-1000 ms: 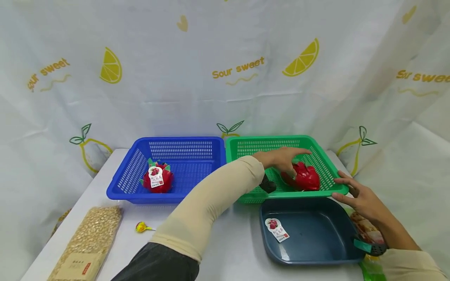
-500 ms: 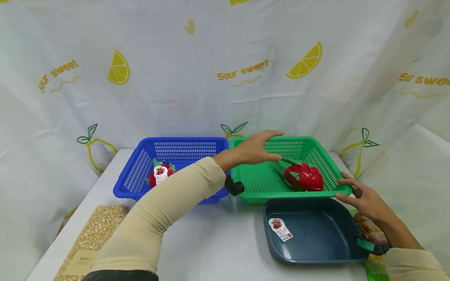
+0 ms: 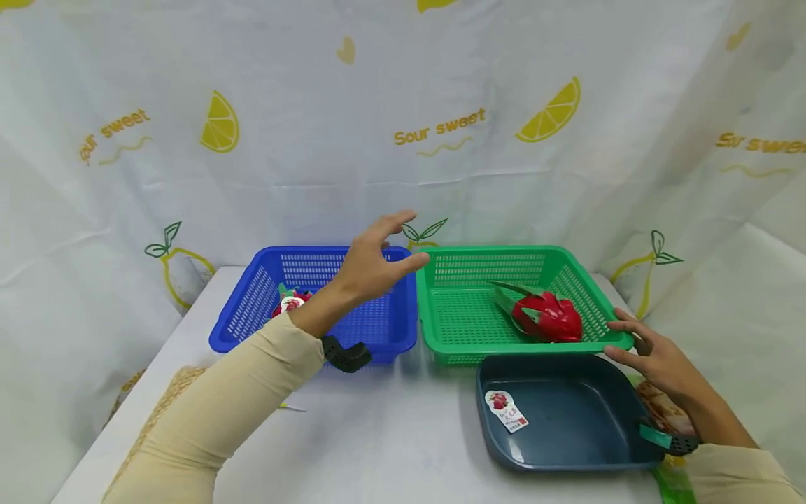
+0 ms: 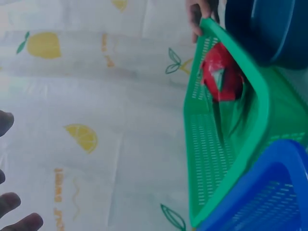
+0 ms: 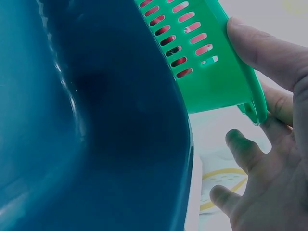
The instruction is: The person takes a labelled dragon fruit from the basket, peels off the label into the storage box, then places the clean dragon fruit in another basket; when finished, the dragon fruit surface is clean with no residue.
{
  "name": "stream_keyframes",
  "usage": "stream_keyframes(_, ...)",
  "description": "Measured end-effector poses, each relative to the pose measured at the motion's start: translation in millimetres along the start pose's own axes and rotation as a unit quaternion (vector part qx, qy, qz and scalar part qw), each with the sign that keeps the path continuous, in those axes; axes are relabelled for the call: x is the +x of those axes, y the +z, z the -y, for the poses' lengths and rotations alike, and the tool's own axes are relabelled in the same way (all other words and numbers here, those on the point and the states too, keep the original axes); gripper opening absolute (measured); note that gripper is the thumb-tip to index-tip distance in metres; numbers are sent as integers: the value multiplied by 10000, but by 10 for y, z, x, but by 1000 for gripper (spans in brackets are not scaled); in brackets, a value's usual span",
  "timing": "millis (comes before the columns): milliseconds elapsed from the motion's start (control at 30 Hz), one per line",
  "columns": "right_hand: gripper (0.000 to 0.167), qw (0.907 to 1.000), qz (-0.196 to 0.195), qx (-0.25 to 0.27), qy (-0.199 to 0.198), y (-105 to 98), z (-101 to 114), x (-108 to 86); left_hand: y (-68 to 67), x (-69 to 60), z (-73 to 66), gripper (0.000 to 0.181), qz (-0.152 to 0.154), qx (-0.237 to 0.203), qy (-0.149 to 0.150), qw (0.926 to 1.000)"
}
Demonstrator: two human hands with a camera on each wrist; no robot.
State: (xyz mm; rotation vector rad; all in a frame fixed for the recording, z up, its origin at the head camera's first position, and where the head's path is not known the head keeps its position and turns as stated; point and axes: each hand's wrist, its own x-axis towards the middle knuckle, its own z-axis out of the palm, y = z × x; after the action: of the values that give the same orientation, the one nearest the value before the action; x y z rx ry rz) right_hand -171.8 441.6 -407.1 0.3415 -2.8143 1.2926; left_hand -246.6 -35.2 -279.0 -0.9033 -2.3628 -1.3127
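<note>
In the head view my left hand [image 3: 368, 269] is raised over the right part of the blue basket [image 3: 409, 343], its thumb and fingers spread apart and holding nothing. A red dragon fruit with a white label [image 3: 292, 304] sits in that basket, partly hidden behind the left forearm. The green basket [image 3: 466, 348] stands just to the right and holds another red dragon fruit [image 3: 550, 316] with long green leaves. My right hand [image 3: 655, 360] grips this basket's front right corner. Seen from the right wrist, the thumb [image 5: 264, 50] lies against the rim with a finger behind it.
A dark blue tub [image 3: 567, 427] stands in front of the green basket, with a dragon fruit label tag [image 3: 506, 411] inside. Packaged food [image 3: 667, 409] lies beyond its right side. A bag of grains [image 3: 166, 402] and a lollipop stick [image 3: 292, 407] show around the left arm.
My left hand has left the dragon fruit in the green basket and moved left, up and over the blue basket. The right hand stays at the green basket's corner. The view shifted slightly.
</note>
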Motion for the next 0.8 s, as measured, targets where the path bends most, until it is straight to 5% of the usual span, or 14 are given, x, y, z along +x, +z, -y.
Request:
stream_keyframes(300, 51, 10000, -9, -34, -10, 8, -20, 18, -499, -672, 148, 58, -1564, 260, 39, 9873)
stream_keyframes(633, 47, 10000, -33, 58, -45, 20, -63, 9, -753, -1291, 525, 52, -2403, 419, -694, 9673)
stream_keyframes(800, 45, 9999, -19, 104, -99, 28, -77, 15, -828, -1594, 749, 51, -2611, 661, -1640, 9490)
